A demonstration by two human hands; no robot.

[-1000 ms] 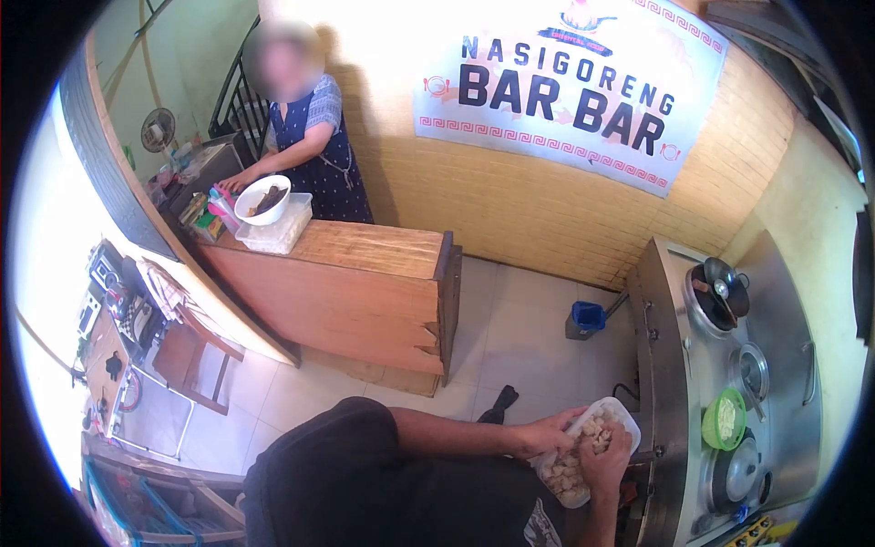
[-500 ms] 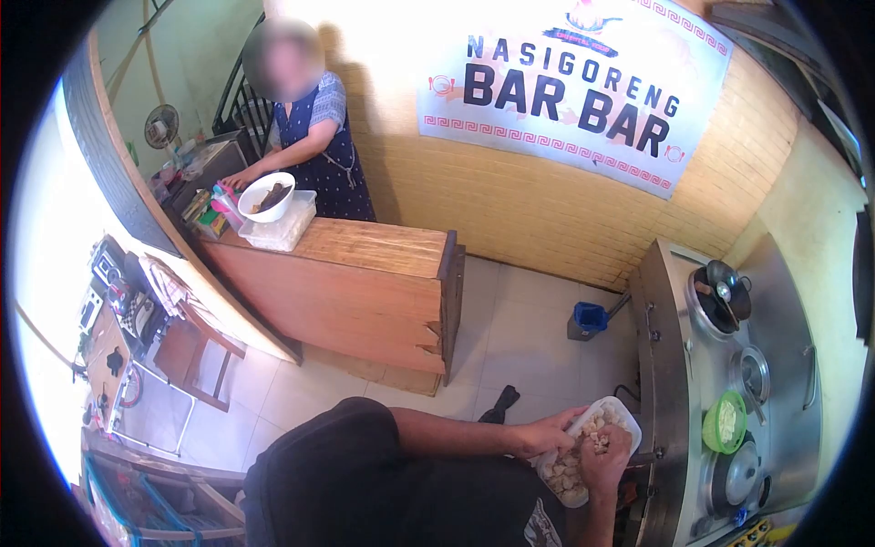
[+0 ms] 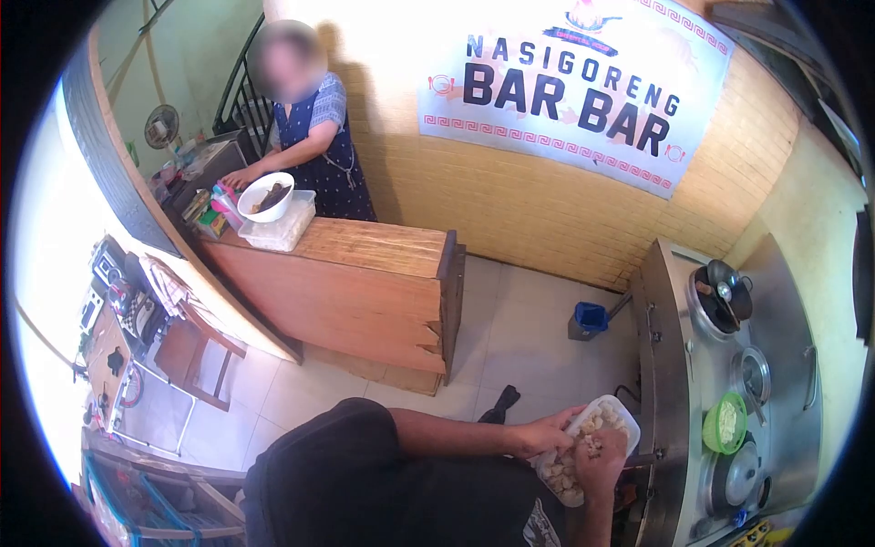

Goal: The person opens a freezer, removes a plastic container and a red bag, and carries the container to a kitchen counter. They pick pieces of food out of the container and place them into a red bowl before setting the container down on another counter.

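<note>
A whitish plastic container [image 3: 625, 416] of pale, lumpy food pieces [image 3: 562, 476] is held in front of my body, beside the stove counter. My left hand [image 3: 545, 432] grips its near-left side, fingers curled at the rim. Over the middle of the container, my right hand [image 3: 602, 463] has its fingers bent down among the pieces, closed together. What lies between those fingertips is too small to make out.
To the right runs a steel stove counter [image 3: 679, 365] with a green basket [image 3: 725, 424], a lidded pot [image 3: 736, 474] and dark pans [image 3: 720, 296]. A small bin [image 3: 588, 321] stands on the floor. Behind a wooden counter [image 3: 365, 246] bearing a white bowl [image 3: 266, 197], a person [image 3: 314, 137] stands.
My right hand has shifted very slightly within the container, its fingers still among the pieces. My left hand keeps its grip, and the person behind the counter barely moves.
</note>
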